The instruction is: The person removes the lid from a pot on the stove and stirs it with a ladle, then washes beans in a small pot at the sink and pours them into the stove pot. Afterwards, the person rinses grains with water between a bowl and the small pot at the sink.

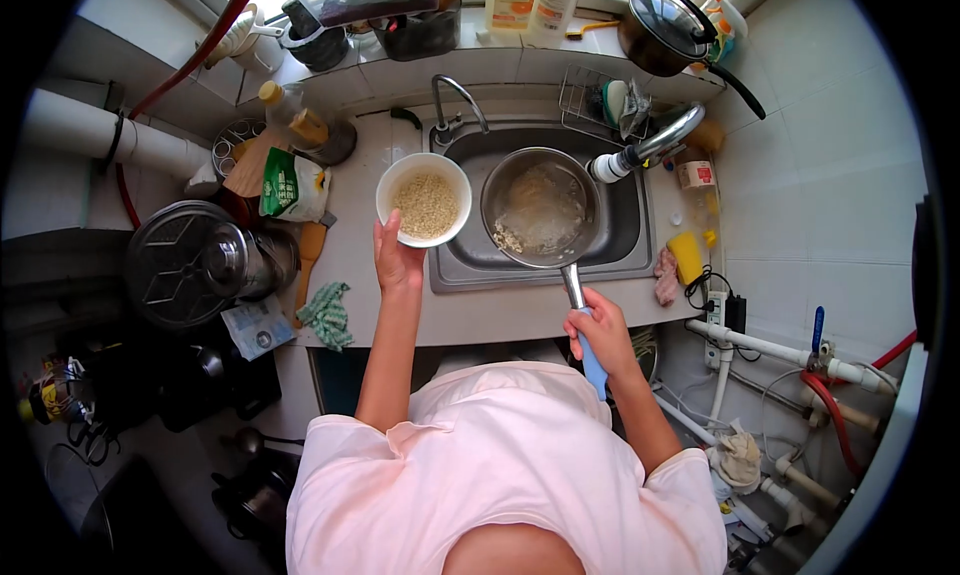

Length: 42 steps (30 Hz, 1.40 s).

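Observation:
My left hand point(399, 259) holds a white bowl point(384, 187) by its near side, at the left edge of the sink. Pale grains point(427, 206) lie in the bowl. My right hand point(603, 333) is closed around the blue handle of a metal saucepan point(572, 287), which is over the steel sink point(625, 260). Cloudy water point(545, 210) is in the pan, with some pale grains at its lower left side. The pan is below and left of the large faucet's white end point(606, 169). Bowl and pan are apart.
A thin faucet point(462, 95) rises behind the sink, beside a wire rack point(580, 100). Left on the counter are a bottle point(290, 115), a green and white bag point(294, 187) and a green cloth point(326, 316). A yellow sponge point(685, 258) sits at the right.

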Available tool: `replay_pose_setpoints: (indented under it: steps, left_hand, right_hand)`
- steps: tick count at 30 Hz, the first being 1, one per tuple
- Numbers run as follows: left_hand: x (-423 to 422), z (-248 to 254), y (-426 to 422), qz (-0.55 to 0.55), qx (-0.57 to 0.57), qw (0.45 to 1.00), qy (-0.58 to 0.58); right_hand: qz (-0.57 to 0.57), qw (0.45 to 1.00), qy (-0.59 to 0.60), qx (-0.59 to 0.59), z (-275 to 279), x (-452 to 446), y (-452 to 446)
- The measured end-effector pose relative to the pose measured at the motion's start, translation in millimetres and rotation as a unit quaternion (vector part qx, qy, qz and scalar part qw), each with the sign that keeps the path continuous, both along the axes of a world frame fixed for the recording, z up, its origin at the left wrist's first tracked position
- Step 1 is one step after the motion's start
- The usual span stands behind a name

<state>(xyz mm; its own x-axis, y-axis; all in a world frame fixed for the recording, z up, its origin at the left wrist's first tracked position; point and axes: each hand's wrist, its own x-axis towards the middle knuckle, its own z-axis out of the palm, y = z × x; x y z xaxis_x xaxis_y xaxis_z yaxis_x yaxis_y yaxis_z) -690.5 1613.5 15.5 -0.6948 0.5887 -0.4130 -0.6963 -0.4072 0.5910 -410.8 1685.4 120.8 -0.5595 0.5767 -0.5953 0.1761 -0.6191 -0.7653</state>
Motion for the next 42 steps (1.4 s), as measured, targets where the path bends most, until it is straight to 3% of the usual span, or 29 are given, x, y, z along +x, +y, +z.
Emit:
replay_pose_setpoints:
  steps: [8,17,42]
  left_hand:
    - [32,-23,-1,-0.041,-0.028,0.997,-0.051]
    - [64,-13,19,-0.102,-0.051,0.989,-0.092]
    - [68,10,33,-0.114,-0.021,0.989,-0.089]
  right_hand:
    - [0.0,0.991,-0.015,0.133,23,-11,-3]
    - [-0.005,0.973,-0.028,0.227,27,-18,0]
    - [-0.035,0.939,-0.078,0.334,57,-20,-8]
